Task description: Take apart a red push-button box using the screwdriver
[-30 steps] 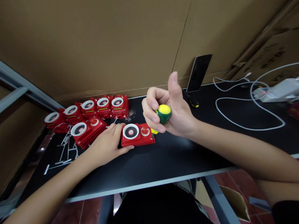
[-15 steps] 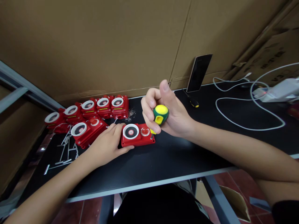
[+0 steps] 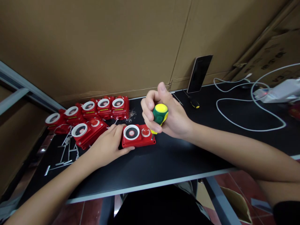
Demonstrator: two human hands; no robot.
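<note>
My left hand (image 3: 109, 144) grips the left end of a red alarm box (image 3: 138, 142), its thumb along the near side. The box lies flat on the black table, with a white-rimmed round sounder and a clear-ringed red lamp on its face. Curled around a green and yellow screwdriver (image 3: 160, 113), my right hand (image 3: 172, 117) is above the box's right end, thumb raised. The screwdriver's shaft points down at the right corner of the box; its tip is too small to make out. Another red alarm box (image 3: 90, 132) sits just left of my left hand.
Several similar red boxes (image 3: 103, 107) stand in a row at the back left. Metal T-shaped tools (image 3: 63, 156) lie at the left. A phone (image 3: 199, 74) leans on the cardboard wall, near a second screwdriver (image 3: 194, 102). A white cable (image 3: 234, 125) loops at the right.
The screwdriver handle has turned in my right hand, so its yellow recess faces another way. My right hand has shifted very slightly left. My left hand and the box stay put.
</note>
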